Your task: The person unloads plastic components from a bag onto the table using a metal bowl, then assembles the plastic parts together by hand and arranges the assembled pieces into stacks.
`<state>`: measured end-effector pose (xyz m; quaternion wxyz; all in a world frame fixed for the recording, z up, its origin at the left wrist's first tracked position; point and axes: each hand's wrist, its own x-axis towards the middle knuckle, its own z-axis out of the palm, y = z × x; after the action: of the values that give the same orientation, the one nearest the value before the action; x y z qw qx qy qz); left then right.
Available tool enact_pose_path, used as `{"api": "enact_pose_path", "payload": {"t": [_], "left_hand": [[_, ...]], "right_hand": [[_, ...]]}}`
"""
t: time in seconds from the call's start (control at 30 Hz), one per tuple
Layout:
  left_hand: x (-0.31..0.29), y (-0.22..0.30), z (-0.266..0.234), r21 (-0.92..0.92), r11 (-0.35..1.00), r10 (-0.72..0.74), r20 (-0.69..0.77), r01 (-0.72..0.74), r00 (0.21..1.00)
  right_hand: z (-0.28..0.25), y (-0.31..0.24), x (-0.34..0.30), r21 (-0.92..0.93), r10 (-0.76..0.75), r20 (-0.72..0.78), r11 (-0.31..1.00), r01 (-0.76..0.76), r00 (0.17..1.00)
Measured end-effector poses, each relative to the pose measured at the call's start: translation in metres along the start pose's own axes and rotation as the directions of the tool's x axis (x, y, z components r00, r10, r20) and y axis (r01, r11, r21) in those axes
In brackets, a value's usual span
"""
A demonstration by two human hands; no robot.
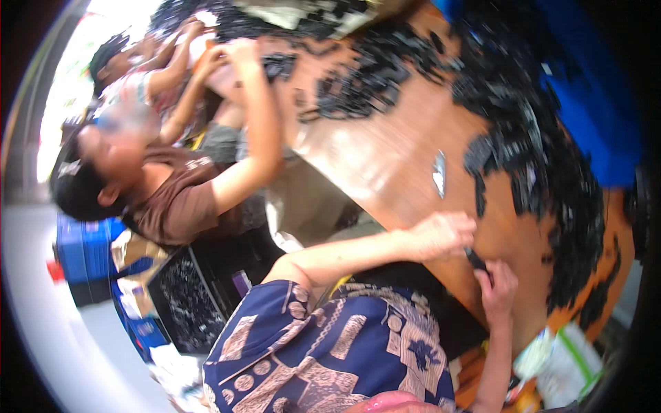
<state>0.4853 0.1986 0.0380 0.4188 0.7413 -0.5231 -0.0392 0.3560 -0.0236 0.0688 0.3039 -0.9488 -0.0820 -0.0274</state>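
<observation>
A small dark strip-like piece is held between my two hands above the near edge of the wooden table. My left hand is closed, its fingertips at the upper end of the piece. With thumb and fingers, my right hand pinches the lower end. Blur hides the exact kind of the piece. Beyond my left hand, a slim shiny silver object with a pointed end lies on the tabletop.
Black parts are heaped along the table's right side, and another pile lies farther off. A blue bin stands at the far right. On the left, a co-worker in a brown shirt sits close; black crates stand behind.
</observation>
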Motion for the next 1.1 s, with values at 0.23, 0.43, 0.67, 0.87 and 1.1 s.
{"api": "enact_pose_path", "payload": {"t": [0.23, 0.43, 0.67, 0.87, 1.1], "left_hand": [[-0.004, -0.006, 0.001, 0.003, 0.998, 0.062, -0.017, -0.062, 0.998], [-0.009, -0.003, -0.001, 0.060, 0.995, 0.087, -0.135, -0.079, 0.987], [-0.012, -0.042, -0.066, 0.559, 0.815, 0.035, -0.308, 0.151, 0.951], [0.015, -0.053, -0.063, 0.502, 0.854, -0.166, 0.010, 0.139, 0.986], [0.052, -0.008, 0.010, 0.274, 0.962, -0.028, 0.176, -0.021, 0.984]], "right_hand": [[0.018, -0.013, 0.015, 0.140, 0.086, -0.008, 0.987, -0.084, 0.996], [0.015, -0.018, 0.030, 0.073, 0.119, 0.042, 0.990, -0.121, 0.992], [0.015, -0.029, 0.023, 0.035, 0.013, 0.014, 0.999, -0.014, 1.000], [-0.029, 0.022, 0.004, -0.204, 0.056, -0.201, 0.974, -0.098, 0.978], [-0.095, 0.092, -0.053, -0.245, 0.203, -0.514, 0.896, -0.370, 0.833]]}}
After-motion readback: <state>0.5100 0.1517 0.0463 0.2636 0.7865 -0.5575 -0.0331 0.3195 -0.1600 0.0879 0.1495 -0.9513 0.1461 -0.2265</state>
